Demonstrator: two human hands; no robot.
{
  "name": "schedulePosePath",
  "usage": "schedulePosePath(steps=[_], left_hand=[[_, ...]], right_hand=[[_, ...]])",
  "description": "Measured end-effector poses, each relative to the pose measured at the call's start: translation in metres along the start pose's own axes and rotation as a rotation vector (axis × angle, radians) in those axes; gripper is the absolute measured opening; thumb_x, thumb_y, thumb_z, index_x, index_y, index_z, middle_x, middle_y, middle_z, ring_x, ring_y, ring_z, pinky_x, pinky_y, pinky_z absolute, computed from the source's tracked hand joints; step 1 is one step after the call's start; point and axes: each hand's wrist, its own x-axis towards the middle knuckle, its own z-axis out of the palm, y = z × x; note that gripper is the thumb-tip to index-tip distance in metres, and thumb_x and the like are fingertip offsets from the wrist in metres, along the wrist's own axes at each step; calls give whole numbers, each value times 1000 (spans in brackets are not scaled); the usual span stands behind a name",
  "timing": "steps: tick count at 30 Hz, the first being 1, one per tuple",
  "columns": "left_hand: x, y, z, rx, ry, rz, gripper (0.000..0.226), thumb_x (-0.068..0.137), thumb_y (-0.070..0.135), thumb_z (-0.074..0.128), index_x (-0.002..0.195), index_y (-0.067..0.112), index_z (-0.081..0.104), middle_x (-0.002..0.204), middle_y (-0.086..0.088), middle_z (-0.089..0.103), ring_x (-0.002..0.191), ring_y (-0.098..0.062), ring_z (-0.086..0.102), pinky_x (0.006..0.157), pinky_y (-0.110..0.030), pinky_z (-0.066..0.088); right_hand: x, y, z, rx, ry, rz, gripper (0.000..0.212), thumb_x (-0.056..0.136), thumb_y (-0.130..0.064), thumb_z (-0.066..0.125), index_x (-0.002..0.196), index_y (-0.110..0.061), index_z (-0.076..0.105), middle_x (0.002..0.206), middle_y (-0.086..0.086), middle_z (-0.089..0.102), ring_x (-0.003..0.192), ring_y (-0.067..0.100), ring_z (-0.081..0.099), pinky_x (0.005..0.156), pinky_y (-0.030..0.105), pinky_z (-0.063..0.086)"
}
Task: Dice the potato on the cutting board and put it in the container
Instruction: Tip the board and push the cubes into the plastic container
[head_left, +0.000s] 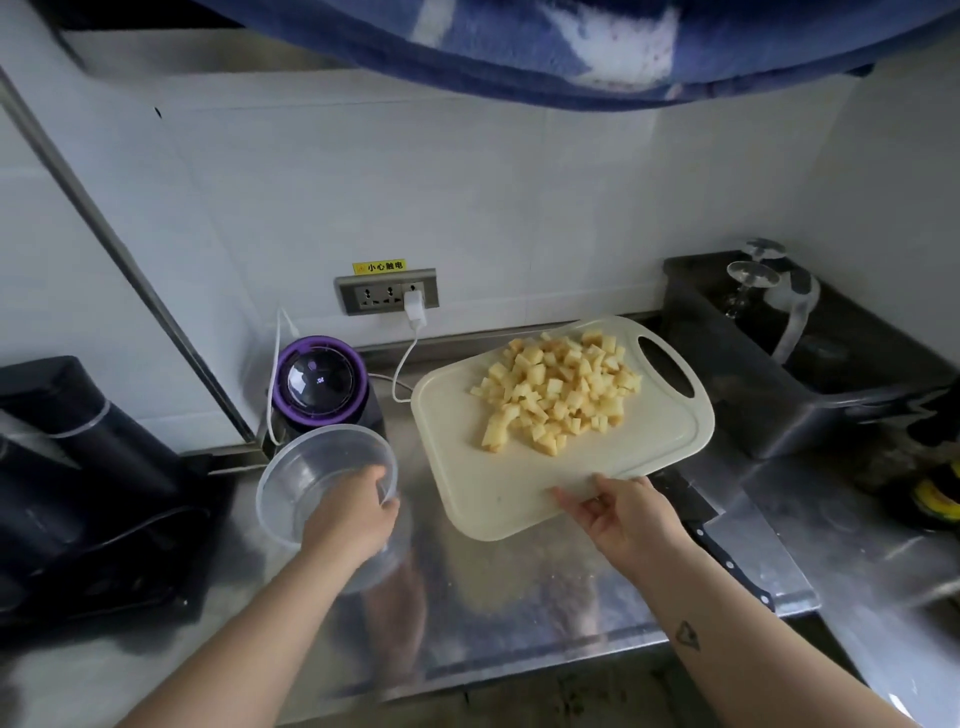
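Dicing done, transfer in hand: the potato cubes (561, 389) lie heaped on the far half of the cutting board (493, 483), none yet in the clear container (291, 462). The left grip (358, 514) is curled over the container's rim, holding it tipped just beside the board. The right grip (623, 519) pinches the board's near edge, thumb on top, the board seemingly raised above the steel tabletop (519, 597) and a knife (722, 551). Next, the board likely needs tilting over the container's mouth so the cubes slide in without spilling.
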Motion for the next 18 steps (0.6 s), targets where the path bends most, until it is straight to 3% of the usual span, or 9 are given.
schedulePosePath(steps=[3,6,8,11,15,18], left_hand=[[-4,-7,6,258,-168,-15,31,94,39,50,117,19,52,119,0,59,106,-20,58,79,-31,44],[-3,-4,12,385,-128,70,21,94,25,50,114,22,56,116,0,61,104,-22,60,83,-32,48],[-3,2,17,370,-126,147,20,92,15,49,107,22,60,109,-1,62,100,-22,61,81,-31,49],[-8,13,30,217,-174,190,16,91,18,49,75,21,50,78,1,56,75,-20,55,65,-27,40],[-23,47,45,76,-258,316,14,96,25,50,84,21,56,85,5,60,83,-16,58,77,-27,45],[-26,61,49,-86,-336,321,13,97,23,51,103,19,62,97,9,61,92,-9,58,86,-20,42]], right_hand=[[0,0,-2,-31,2,-4,21,101,7,36,102,-8,50,125,20,54,89,34,58,55,46,59],[1,-1,-4,-42,4,-6,20,101,6,36,104,-7,50,123,19,55,90,34,58,53,44,58],[1,-3,-6,-44,5,-9,22,101,6,36,114,-6,49,124,19,55,91,33,59,53,44,59],[1,-7,-9,-49,6,-18,26,100,6,37,120,-7,47,118,19,57,91,34,59,50,42,59],[-2,-20,-15,-70,9,-28,25,100,7,36,119,-7,48,109,17,59,90,33,60,49,40,59],[-2,-37,-21,-153,17,-29,21,101,5,36,106,-8,52,105,16,61,89,31,61,52,40,60]])
